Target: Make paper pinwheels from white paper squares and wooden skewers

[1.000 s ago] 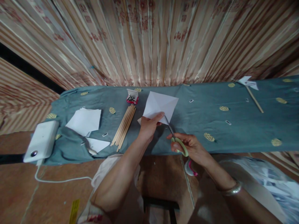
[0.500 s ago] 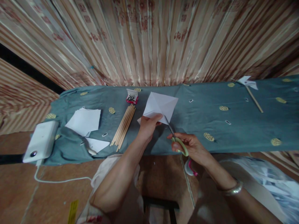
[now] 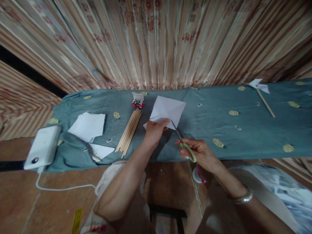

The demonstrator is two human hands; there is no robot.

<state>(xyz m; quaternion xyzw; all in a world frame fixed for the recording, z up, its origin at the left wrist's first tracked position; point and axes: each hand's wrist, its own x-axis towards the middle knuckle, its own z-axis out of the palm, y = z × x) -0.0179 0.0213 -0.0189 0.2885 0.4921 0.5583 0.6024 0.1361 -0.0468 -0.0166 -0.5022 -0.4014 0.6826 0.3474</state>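
Observation:
A square sheet of white paper [image 3: 167, 109] with crease lines is pinched at its near edge by my left hand [image 3: 156, 130], thumb on top. A slit shows in the paper just left of the thumb. My right hand [image 3: 196, 151] is closed round the green handles of a pair of scissors [image 3: 187, 150]. The dark blades reach into the paper's lower right part, just right of my left thumb. Part of the blades is hidden by the paper.
Wooden sticks [image 3: 128, 133] lie left of the paper, below a small red box [image 3: 137, 101] of metal pins. Further left are a stack of white paper [image 3: 89, 126] and a white device [image 3: 44, 146] with a cable. A paper pinwheel [image 3: 259, 86] on a stick lies far right.
The scissors and both hands hold almost the same place. The blades appear to sit very slightly further into the paper; little else differs.

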